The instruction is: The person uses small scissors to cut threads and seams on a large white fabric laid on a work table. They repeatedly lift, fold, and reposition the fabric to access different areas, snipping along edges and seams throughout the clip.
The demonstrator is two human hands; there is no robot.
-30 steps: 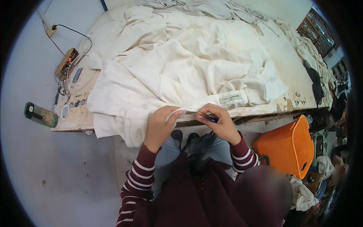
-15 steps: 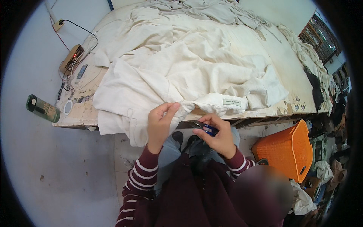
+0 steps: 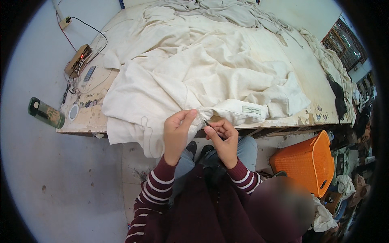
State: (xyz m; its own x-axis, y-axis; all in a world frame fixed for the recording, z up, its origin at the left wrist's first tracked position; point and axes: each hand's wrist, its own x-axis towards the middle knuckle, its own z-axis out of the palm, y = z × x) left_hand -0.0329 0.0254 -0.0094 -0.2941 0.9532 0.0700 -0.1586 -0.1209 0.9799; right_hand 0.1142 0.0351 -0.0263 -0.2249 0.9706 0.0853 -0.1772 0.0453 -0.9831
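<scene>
A cream-white garment (image 3: 154, 93) lies bunched along the table's near edge, partly hanging over it. With thumb and fingers pinched together, my left hand (image 3: 177, 131) grips a fold of it near the edge. My right hand (image 3: 223, 139) is closed around small thread snips (image 3: 207, 122); their dark tips touch or nearly touch the cloth beside my left fingertips. Most of the snips' blue handle is hidden in my palm. Just right of this spot, a sewn label (image 3: 252, 110) shows on the garment's band. A loose thread (image 3: 146, 133) trails over the hanging cloth at left.
The worn table (image 3: 87, 123) carries more crumpled cloth (image 3: 243, 16) at the back. A power box (image 3: 79, 58) with wires, a remote (image 3: 89, 73) and a green bottle (image 3: 46, 112) are at left. An orange basket (image 3: 304, 162) stands on the floor at right, near piled cloth.
My right hand has moved left and up, bringing the snips to the cloth by my left fingers. The blue handle has turned out of sight. My left hand keeps its pinch.
</scene>
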